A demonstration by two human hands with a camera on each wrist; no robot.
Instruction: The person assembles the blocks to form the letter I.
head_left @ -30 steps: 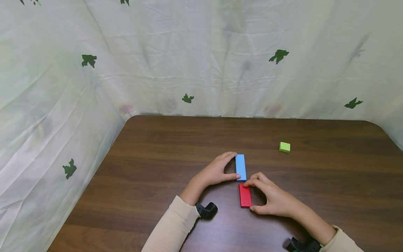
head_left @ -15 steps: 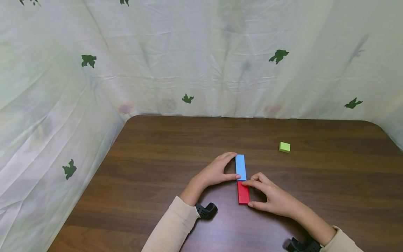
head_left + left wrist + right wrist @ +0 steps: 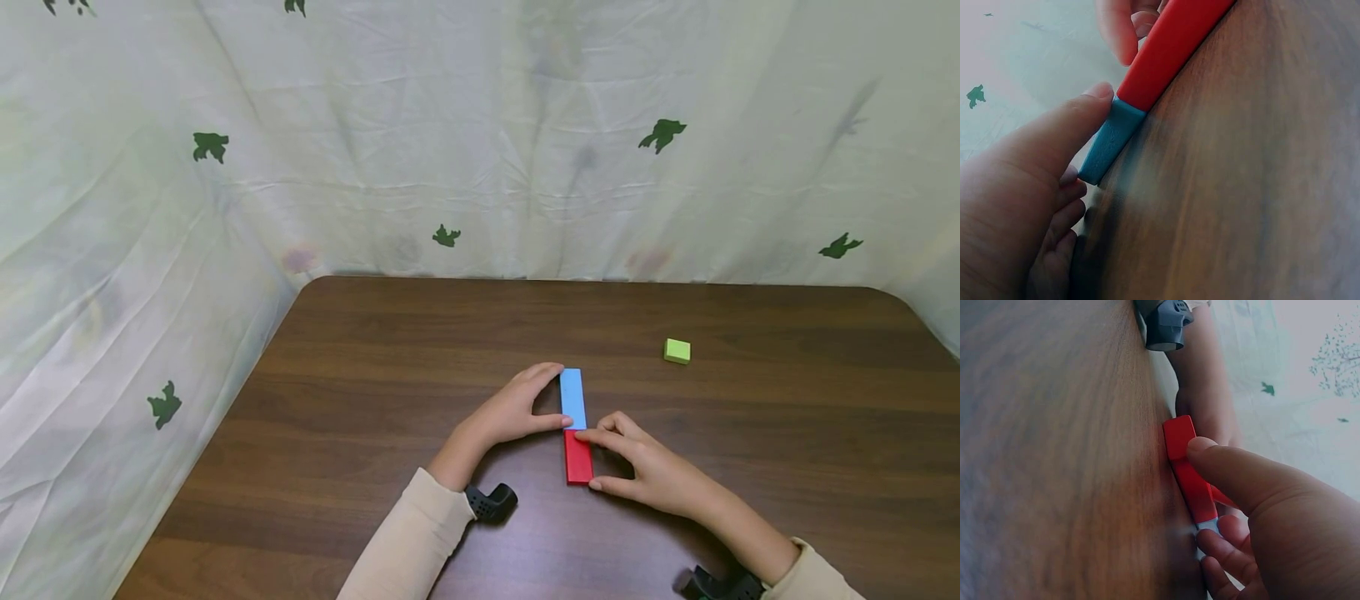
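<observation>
On the table, a flat blue block (image 3: 572, 397) and a flat red block (image 3: 578, 460) lie end to end, the blue one farther away. My left hand (image 3: 508, 411) holds the blue block from its left, thumb at the near end and fingertips at the far corner. From the right, my right hand (image 3: 652, 471) grips the red block, index finger over its far end and thumb at its near corner. In the left wrist view the red block (image 3: 1169, 53) meets the blue block (image 3: 1112, 139) with no visible gap. The right wrist view shows the thumb pressed against the red block (image 3: 1192, 487).
A small light-green block (image 3: 677, 352) sits farther back on the right of the brown wooden table (image 3: 420, 325). White cloth (image 3: 487, 167) with green leaf shapes hangs behind the table and along its left side. Black devices (image 3: 491, 503) are worn at both wrists.
My right hand has slid the red block away from me and slightly left, so the gap to the blue block has closed. The left hand and blue block have stayed put.
</observation>
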